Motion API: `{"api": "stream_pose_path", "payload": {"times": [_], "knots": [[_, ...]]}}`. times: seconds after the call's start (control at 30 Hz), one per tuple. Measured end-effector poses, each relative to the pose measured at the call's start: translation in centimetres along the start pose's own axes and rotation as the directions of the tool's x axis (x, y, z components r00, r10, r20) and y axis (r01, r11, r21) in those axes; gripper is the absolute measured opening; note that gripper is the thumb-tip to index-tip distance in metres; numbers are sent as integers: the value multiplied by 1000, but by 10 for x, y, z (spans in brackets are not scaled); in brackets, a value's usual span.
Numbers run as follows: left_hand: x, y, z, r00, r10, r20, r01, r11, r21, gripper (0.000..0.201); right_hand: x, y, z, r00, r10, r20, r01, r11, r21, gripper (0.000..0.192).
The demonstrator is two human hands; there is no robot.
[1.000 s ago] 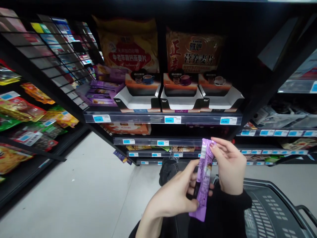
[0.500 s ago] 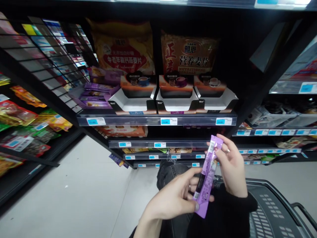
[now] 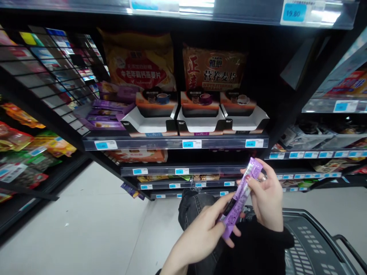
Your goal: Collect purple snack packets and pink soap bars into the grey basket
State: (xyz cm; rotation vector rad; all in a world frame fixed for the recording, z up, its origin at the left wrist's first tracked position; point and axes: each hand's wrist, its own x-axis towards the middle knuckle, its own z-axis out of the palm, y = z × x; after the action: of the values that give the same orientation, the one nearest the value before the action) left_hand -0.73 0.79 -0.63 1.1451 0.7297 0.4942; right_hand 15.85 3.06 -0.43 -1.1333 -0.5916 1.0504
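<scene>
A long purple stick packet [image 3: 241,195] with a barcode near its top end lies slantwise between my hands, in front of the lower shelves. My left hand [image 3: 204,228] grips its lower end, thumb on top and fingers behind. Near the upper end, my right hand [image 3: 265,193] pinches it between thumb and fingers. Similar purple packets [image 3: 107,114] fill an open box at the left of the middle shelf. Beside them stand three display boxes, the left one [image 3: 153,124], the middle one [image 3: 200,124] and the right one [image 3: 245,124].
Behind the boxes stand a yellow oatmeal bag [image 3: 137,57] and a brown cereal bag [image 3: 215,68]. A wire mesh panel [image 3: 54,72] borders the shelf at left. At lower right is a grey shopping basket [image 3: 309,240]. The shelf's price-tag edge [image 3: 220,143] runs above my hands.
The packet has tilted further to the right, and my left hand has shifted its hold on the lower end. The view has moved slightly, showing more of the upper shelf edge.
</scene>
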Motion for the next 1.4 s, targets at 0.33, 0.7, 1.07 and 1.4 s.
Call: {"api": "stream_pose_path", "payload": {"times": [0.33, 0.7, 1.07, 1.4], "knots": [[12, 5, 20, 969, 40, -245, 14, 977, 214, 28, -2, -1, 12, 965, -108, -241, 130, 988, 78, 48], [12, 2, 17, 979, 51, -196, 4, 962, 273, 29, -4, -5, 12, 911, -96, -400, 151, 983, 107, 30], [10, 9, -10, 985, -112, 130, 73, 959, 272, 28, 0, -12, -41, 994, 96, -60, -100, 993, -65, 28], [42, -25, 15, 667, -254, 700, 61, 956, 288, 37, -76, -14, -233, 904, 153, -399, -277, 920, -277, 49]]}}
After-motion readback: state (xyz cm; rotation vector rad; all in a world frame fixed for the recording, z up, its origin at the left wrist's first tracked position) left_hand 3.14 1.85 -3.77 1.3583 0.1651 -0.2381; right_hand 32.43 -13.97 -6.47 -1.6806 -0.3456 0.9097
